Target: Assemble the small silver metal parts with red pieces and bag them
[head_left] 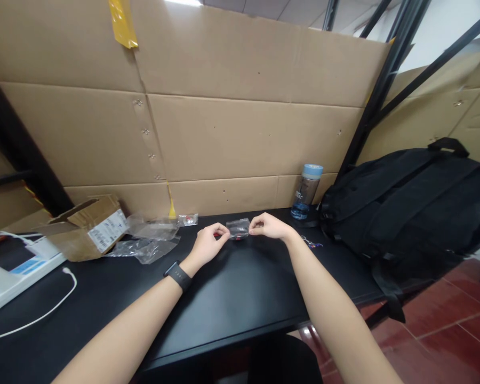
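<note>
A small clear plastic bag [238,228] is stretched between my two hands, just over the black table. My left hand [208,241], with a dark watch on its wrist, pinches the bag's left edge. Its right edge is pinched by my right hand [269,226]. Something small with red on it shows at the lower part of the bag, too small to name. To the left lies another small clear packet [188,220] with a red and silver item inside. Near my right forearm is a small keychain-like item [312,243] with a metal chain and blue and red parts.
Crumpled clear plastic bags [148,242] lie beside an opened cardboard box [90,226] at the left. A white power strip [22,280] and a white cable [70,290] are nearer. A bottle [305,193] and a black backpack [412,208] stand right. Cardboard [224,133] walls the back.
</note>
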The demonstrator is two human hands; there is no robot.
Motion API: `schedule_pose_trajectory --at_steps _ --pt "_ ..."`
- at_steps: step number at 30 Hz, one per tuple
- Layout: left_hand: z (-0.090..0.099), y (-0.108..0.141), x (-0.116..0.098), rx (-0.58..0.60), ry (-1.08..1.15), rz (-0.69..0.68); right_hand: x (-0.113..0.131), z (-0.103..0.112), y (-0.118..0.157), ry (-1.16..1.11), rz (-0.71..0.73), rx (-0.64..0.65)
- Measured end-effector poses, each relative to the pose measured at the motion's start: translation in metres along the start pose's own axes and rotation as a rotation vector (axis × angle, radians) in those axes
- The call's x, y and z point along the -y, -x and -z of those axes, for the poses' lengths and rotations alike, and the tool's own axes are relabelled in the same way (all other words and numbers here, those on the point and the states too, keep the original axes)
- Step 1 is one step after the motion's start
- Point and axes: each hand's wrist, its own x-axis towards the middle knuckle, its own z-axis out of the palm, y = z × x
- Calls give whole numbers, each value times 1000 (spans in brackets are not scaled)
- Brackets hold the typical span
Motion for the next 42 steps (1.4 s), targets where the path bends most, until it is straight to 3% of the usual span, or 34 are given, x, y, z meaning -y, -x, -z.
schedule_pose_trajectory --at_steps 4,8,17,19,21,23,26,30,35,38,42 --pt "-4 -1 4 16 106 66 -4 0 -2 35 -27 -11" --pt "-6 5 -4 -10 -58 126 -7 -9 -9 193 -63 37" --pt "-19 14 -12 116 -457 -35 13 -32 -10 598 -178 61" --pt "-19 15 -11 132 -493 -77 19 -34 -6 653 -208 2" --pt "-18 15 -10 143 -520 -120 23 -34 -2 693 -151 -115" --pt "-17 16 -9 145 -543 -142 27 -34 1 702 -20 -153" --pt "-16 16 -5 143 -555 -148 33 -34 2 681 81 -1" --pt "-18 15 0 173 -509 -179 36 -34 2 689 31 139" --pt "-19 15 2 210 -440 -158 38 -34 3 727 -31 136" --pt "-19 14 0 159 -417 -132 41 -32 4 681 -68 115" --pt "-16 11 -4 77 -371 -79 40 -27 3 538 38 115"
